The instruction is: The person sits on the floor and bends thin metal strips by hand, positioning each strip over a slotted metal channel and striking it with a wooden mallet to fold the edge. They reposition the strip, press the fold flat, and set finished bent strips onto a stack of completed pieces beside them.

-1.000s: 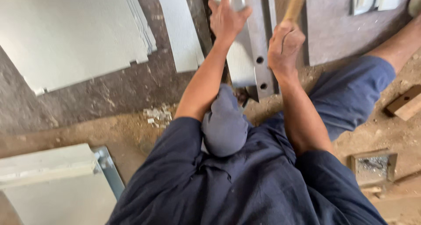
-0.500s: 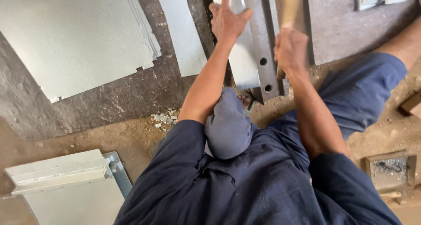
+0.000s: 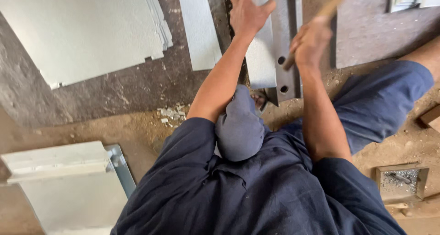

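The left hand [image 3: 247,10] lies flat, fingers spread, on a folded sheet-metal piece [image 3: 260,56] that rests on the concrete floor [image 3: 114,93], just beside a grey steel bar with round holes [image 3: 286,42]. The right hand [image 3: 311,42] is closed around a wooden handle [image 3: 327,8], blurred and raised above the bar, its head out of view. A stack of pale metal sheets [image 3: 82,29] lies to the left, metal scraps [image 3: 170,113] sit near the left elbow, and a small wooden box of grey bits [image 3: 402,180] stands at lower right.
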`<state>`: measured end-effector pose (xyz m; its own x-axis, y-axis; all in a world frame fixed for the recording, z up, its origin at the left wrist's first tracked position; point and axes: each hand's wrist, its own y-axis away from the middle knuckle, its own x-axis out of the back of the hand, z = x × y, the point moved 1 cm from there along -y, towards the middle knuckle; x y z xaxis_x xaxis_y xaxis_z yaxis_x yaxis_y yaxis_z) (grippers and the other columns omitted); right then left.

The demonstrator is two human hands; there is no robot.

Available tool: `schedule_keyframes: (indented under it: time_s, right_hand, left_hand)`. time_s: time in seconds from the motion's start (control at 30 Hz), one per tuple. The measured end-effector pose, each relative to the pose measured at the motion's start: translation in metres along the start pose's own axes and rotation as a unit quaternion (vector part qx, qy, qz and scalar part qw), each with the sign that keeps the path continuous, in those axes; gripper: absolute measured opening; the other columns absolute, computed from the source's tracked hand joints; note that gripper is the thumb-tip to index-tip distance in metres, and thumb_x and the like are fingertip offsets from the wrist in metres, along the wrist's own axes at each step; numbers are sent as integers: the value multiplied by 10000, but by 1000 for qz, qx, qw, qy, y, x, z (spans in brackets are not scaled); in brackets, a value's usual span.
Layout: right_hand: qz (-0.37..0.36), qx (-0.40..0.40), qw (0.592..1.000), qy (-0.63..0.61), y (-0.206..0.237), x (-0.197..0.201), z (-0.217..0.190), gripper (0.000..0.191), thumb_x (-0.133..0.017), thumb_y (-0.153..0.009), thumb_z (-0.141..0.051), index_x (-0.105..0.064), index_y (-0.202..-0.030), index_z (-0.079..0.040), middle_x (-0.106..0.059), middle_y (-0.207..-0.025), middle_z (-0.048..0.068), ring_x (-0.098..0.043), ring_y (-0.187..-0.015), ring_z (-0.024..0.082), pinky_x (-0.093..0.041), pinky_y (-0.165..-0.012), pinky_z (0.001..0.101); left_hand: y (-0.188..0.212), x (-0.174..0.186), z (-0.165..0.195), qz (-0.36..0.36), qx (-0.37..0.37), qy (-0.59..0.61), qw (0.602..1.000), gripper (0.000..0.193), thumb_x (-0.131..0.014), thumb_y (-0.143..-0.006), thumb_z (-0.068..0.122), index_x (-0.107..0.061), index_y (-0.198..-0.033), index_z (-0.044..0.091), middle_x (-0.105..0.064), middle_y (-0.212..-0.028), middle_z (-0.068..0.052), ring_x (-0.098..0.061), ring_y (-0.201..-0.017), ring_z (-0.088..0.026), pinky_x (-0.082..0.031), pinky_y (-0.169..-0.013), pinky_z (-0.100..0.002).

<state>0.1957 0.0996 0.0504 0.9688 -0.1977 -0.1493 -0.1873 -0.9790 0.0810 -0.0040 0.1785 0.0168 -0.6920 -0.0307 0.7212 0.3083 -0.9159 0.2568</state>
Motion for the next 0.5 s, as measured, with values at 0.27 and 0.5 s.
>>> schedule_keyframes:
  time_s: [0.27,0.5]
  right_hand:
    - [8,-241,971,-11,-9,10,5,496,-416,-1117,-358,-472,-681,-128,-437,-551,-13,-422,-415,122,-311,-369,312]
    - [-127,-277,903,303,3,15,-36,536,-565,-1107,-432,-588,-731,-51,-522,-605,46,-495,-473,145,-392,-424,343]
  left_hand:
    - [0,3,-2,38,-31,4,999,888,-850,-687,536,-417,-1437,337,-513,-1255,-190,-689,-929,-430,-588,-709,-521]
    - [10,24,3,-11,-46,43,998,1176,-673,-590,868,-192,-1584,463,-573,-1099,-144,-675,-759,-221,-591,-517,-292]
